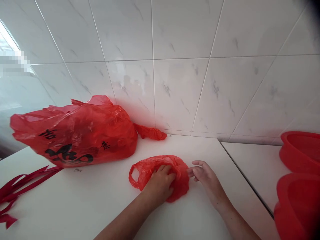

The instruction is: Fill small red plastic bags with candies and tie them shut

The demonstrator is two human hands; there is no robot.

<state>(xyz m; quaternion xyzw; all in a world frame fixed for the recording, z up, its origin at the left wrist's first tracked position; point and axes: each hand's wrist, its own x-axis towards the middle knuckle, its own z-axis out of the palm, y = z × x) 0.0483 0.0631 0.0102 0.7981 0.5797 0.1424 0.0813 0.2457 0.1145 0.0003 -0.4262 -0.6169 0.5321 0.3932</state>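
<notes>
A small thin red plastic bag (181,191) lies crumpled on the white tabletop, its looped handle pointing left. My left hand (161,183) reaches down into the mouth of this bag with its fingers curled. The fingertips are hidden by the plastic, so whatever they grip does not show. At the bag's right edge is my right hand (203,173), fingers loosely bent and apart, nothing seen in it. Its fingertips come up to the plastic; whether they touch it is unclear.
A large red plastic bag (100,133) with black lettering stands full at the left against the tiled wall (180,83). A twisted red bag (152,133) lies behind it. Dark red ribbons (22,183) trail at far left. Two red basins (297,203) stand beyond a table seam at right.
</notes>
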